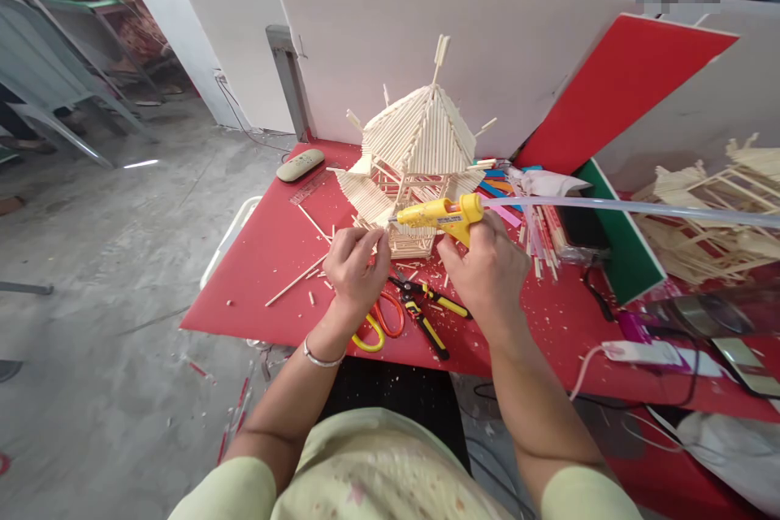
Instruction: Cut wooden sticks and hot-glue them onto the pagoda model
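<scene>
My right hand is wrapped round the grip of a yellow hot glue gun, its nozzle pointing left. A long, clear glue stick runs out of the gun's back to the right. Just left of the nozzle, my left hand is closed with fingertips pinched together; whatever they hold is too small to make out. Behind both hands stands a model pavilion built of thin wooden sticks, with a pointed upper roof and a lower flared one. The gun and left hand partly hide its base.
Pliers and scissors lie near the table's front edge. Stick offcuts litter the red tabletop. A spectacle case sits back left. To the right are a power strip, a phone and another stick model.
</scene>
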### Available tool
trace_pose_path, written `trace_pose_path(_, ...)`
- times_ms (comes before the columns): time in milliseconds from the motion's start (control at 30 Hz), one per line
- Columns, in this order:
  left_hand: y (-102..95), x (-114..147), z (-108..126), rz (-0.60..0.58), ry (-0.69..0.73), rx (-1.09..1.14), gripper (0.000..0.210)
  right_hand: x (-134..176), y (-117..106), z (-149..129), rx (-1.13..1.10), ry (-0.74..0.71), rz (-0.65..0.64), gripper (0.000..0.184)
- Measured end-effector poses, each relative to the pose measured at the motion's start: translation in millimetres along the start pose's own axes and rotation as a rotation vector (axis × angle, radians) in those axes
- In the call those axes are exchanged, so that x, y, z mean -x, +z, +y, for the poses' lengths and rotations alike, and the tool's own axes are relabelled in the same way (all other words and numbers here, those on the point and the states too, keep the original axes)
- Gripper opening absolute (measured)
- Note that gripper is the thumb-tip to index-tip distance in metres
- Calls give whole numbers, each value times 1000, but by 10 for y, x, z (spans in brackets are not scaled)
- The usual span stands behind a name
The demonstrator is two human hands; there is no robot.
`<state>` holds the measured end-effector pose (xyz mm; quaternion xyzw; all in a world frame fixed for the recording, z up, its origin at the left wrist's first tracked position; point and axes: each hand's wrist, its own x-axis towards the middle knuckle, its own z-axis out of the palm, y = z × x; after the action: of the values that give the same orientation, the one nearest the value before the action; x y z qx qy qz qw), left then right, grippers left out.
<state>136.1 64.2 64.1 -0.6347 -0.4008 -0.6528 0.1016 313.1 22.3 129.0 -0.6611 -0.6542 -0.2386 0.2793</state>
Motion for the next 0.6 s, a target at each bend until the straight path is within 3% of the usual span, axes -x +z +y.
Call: trace_pose_path(600, 4, 27, -8, -1, -14, -8, 12, 21, 8, -3, 71, 33, 4, 20)
